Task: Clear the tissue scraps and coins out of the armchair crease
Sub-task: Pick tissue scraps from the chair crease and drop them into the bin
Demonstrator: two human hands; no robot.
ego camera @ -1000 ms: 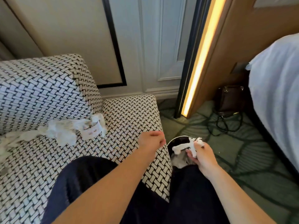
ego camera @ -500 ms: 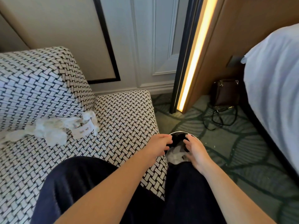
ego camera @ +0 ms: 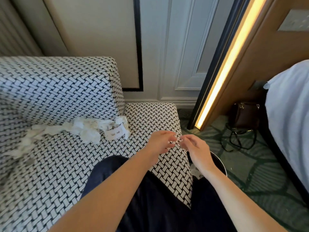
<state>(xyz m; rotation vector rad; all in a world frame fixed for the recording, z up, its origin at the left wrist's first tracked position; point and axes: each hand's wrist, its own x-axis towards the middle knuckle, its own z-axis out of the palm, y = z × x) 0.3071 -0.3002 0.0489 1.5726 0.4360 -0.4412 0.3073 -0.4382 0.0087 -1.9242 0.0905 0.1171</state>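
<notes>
Head view, looking down: the tissue scraps lie bunched in the crease where the armchair seat meets the backrest. They trail off left along that crease into a blurred stretch, and a printed paper slip sits at their right end. Both hands are well to the right of the pile, above the seat's far right corner. The left hand and right hand face each other with fingers loosely curled and fingertips almost meeting, and nothing shows in either grasp, though the fingertips are blurred. The slip is the piece nearest the left hand, with a band of bare patterned seat between them. No coin can be made out in the crease. Under the right wrist, just past the seat's right edge, stands a dark round bin on the carpet, with white tissue in it. The person's dark trouser leg covers the near middle of the seat, while the seat to its left is uncovered up to the pile. Farther right, a brown handbag with a looped black strap sits by a white bed.
</notes>
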